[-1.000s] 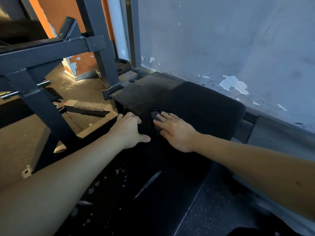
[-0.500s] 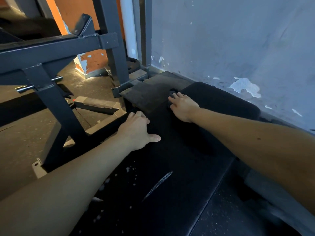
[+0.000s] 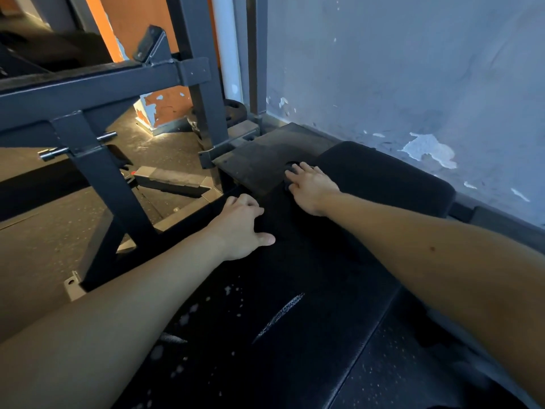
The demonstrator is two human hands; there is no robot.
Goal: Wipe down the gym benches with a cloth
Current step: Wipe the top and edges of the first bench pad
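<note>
Mid-wipe: my flat right hand (image 3: 312, 188) presses what seems a cloth (image 3: 290, 166), left hand (image 3: 239, 228) grips the bench (image 3: 383, 178) edge; next, I sweep back.

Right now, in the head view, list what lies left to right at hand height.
Metal frame leg → left hand, gripping the bench edge → right hand, flat on the dark cloth → peeled paint patch.

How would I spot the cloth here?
Find the black bench along the blue wall. At its far edge the right hand presses flat. The cloth is the dark rounded wad under its fingertips, against the flat grey plate.
</note>
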